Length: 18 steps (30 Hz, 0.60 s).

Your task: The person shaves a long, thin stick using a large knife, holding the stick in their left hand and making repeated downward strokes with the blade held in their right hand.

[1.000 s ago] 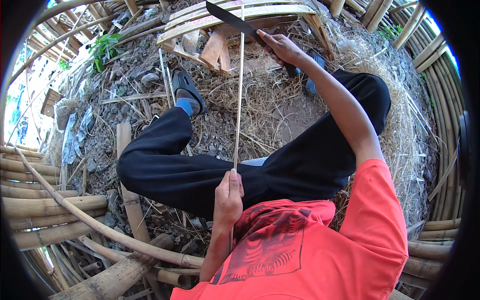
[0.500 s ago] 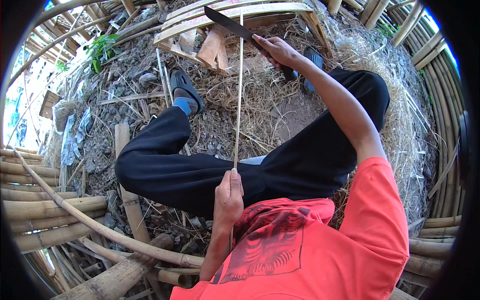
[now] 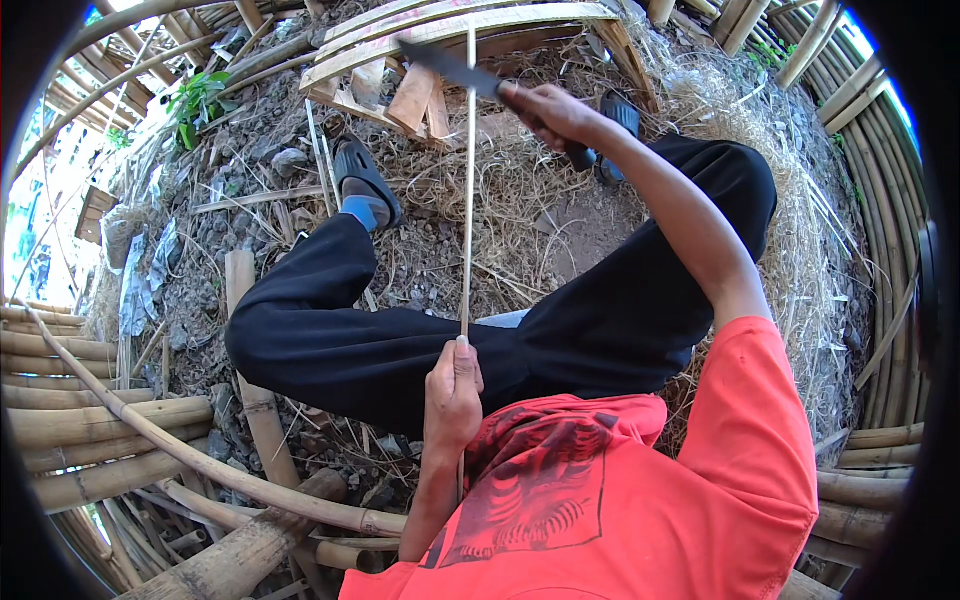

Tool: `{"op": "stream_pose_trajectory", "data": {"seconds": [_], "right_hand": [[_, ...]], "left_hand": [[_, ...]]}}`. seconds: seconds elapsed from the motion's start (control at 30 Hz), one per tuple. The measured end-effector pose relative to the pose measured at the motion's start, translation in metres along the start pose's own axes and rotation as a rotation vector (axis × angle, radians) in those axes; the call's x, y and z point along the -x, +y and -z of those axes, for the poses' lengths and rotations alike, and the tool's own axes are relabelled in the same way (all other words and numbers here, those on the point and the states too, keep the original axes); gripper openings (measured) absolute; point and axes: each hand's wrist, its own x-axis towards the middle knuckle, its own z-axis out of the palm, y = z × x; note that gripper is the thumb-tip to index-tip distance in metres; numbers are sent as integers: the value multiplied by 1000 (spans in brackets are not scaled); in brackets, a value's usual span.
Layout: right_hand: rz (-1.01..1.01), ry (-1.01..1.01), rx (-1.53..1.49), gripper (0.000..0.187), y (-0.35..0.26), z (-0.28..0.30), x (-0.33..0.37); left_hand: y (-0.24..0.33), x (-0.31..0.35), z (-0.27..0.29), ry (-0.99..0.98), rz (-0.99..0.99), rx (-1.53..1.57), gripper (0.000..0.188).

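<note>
Pale bamboo, by the look of it: the long thin strip (image 3: 469,200) runs near-vertical thru the middle of the view, its top end up by the slatted wooden frame (image 3: 340,66), passing down over the black trousers (image 3: 300,340). Vs. approx. 1 sec ago, the long dark knife (image 3: 450,67) has come down a bit; its tip sits lower in view & the blade's slightly blurred, so prob. in motion. R hand (image 3: 550,112) came w/ it, while L hand (image 3: 454,395) has stayed in abt the same spot. For the work, that puts the blade across the strip a little further down its length, well apart from the L hand; can't tell if edge & strip actually touch. Hands are well apart: R wrapped round the knife's handle end, L clamped on the strip's lower part, thumb pointing up along it. Strip looks straight, slim, fairly even in width, light tan; no obvious split or notch at this res. Its lower end shows again below the L hand, near the red shirt (image 3: 680,500). Dark slipper (image 3: 362,180) to the left, dry straw (image 3: 720,110) off to the right.
</note>
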Motion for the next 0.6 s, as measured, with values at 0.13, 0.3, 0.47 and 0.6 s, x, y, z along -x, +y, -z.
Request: {"op": "stream_pose_trajectory", "data": {"seconds": [0.13,0.3,0.47,0.6], "right_hand": [[-7,-305,93,62,-8,-41,21],[70,117,5,62,-8,-16,-9],[68,110,-86,62,-2,-13,-14],[96,-102,50,64,2,-32,-16]], "left_hand": [[-11,-5,5,34,-35,101,38],[3,-2,5,-29,30,138,43],[1,1,2,-96,60,187,42],[3,-1,9,-28,88,217,40]]}}
